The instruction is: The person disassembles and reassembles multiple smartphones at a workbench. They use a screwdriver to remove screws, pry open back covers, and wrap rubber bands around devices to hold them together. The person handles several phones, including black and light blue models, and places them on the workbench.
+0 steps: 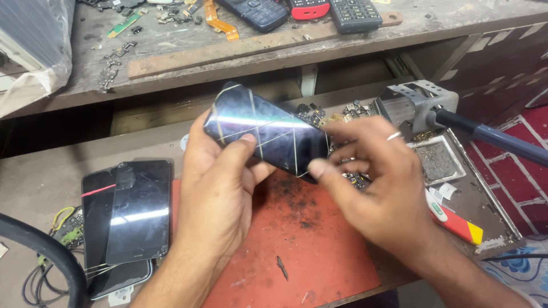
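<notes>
A dark smartphone [268, 128] with thin rubber bands crossed over its glossy screen is held above a red work mat [308, 239]. My left hand [220, 194] grips it from below, thumb on the screen near its left end. My right hand [377, 182], a ring on one finger, pinches the phone's right end with thumb and fingertips.
Two black phones or screens [128, 214] are stacked at the left beside wires [63, 225]. A metal tray [436, 162] with debris, a metal bracket tool [419, 100] and a red-white tube [456, 219] lie at the right. Keypad phones [308, 8] and small parts sit on the upper shelf.
</notes>
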